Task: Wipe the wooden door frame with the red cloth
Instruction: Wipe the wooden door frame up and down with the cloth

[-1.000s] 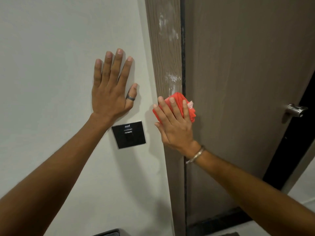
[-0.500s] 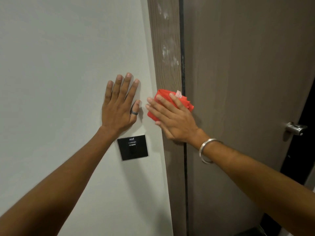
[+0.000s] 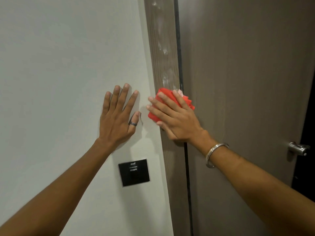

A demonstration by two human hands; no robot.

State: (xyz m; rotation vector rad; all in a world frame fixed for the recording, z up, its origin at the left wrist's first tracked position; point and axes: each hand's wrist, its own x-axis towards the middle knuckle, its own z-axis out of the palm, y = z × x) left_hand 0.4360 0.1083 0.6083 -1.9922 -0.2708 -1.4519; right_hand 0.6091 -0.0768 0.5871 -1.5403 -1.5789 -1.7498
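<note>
Illegible small print on black panel [image 3: 134,172]

A plain off-white wall [image 3: 59,65] fills the left side, evenly lit, with a small black panel [image 3: 134,172] set in it low down. To the right is a grey-brown door [image 3: 238,82] with a silver handle [image 3: 298,148] near its right edge, and a dark gap [image 3: 307,126] beyond.
</note>
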